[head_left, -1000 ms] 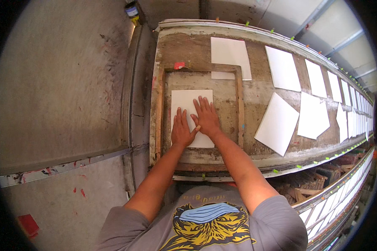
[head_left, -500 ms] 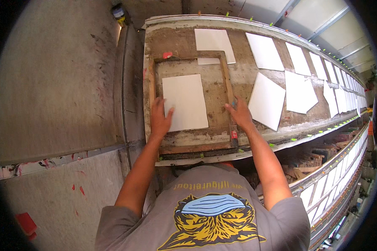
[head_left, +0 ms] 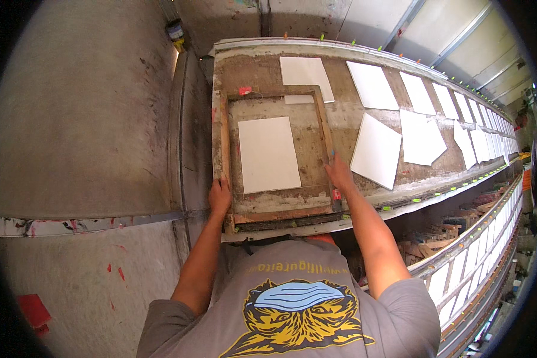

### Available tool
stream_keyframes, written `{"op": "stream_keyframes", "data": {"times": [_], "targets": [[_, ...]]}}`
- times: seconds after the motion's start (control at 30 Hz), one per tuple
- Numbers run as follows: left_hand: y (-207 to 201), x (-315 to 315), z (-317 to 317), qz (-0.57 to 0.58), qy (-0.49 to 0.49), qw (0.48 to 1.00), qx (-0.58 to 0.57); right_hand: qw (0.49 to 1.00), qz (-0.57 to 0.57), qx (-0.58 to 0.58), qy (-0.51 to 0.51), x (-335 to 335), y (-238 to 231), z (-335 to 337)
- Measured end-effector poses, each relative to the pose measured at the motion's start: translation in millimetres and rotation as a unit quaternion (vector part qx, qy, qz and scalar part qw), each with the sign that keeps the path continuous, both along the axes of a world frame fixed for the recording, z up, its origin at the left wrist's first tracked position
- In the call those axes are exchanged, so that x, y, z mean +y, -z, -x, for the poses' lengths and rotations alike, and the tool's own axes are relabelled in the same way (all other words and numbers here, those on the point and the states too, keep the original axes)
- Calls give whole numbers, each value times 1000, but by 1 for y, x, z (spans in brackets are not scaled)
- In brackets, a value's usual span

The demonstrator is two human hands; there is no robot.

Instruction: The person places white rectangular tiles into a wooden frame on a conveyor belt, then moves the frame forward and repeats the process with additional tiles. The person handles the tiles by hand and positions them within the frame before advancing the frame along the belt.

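A rectangular wooden frame (head_left: 224, 137) lies on the near left end of a long, stained table (head_left: 253, 65). Within its border is a white sheet (head_left: 270, 155); I cannot tell whether a mesh spans the frame. My left hand (head_left: 219, 196) is closed round the lower part of the left bar. Higher up, on the opposite bar, my right hand (head_left: 340, 174) has its fingers closed on the wood. The frame's far bar crosses another white sheet (head_left: 307, 73), hiding a strip of it.
More white pieces, among them a five-sided one (head_left: 377, 150), run in two rows toward the far right. Small green clips (head_left: 388, 208) line the table's edges. Below right stands a second long table (head_left: 459, 274) with white pieces. A grey wall panel (head_left: 83, 119) borders the left.
My left hand has slid toward me along the left bar, off the white sheet's edge, and closed round the wood. My right hand stays at the right bar. The whole view has shifted slightly.
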State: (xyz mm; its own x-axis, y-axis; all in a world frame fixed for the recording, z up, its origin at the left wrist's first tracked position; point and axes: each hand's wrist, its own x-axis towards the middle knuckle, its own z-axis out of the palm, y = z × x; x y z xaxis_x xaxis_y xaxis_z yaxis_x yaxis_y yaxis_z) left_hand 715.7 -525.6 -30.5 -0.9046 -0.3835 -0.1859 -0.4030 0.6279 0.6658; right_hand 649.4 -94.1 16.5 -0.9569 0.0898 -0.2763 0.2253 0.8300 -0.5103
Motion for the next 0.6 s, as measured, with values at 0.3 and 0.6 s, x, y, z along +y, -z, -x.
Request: {"op": "stream_keyframes", "data": {"times": [0.3,0.6], "targets": [[-84,20,2,-79,-51,995,-19,997,16,72,-26,14,-12,3],[-138,132,11,-108,-31,994,13,994,78,79,-9,116,-51,18]]}}
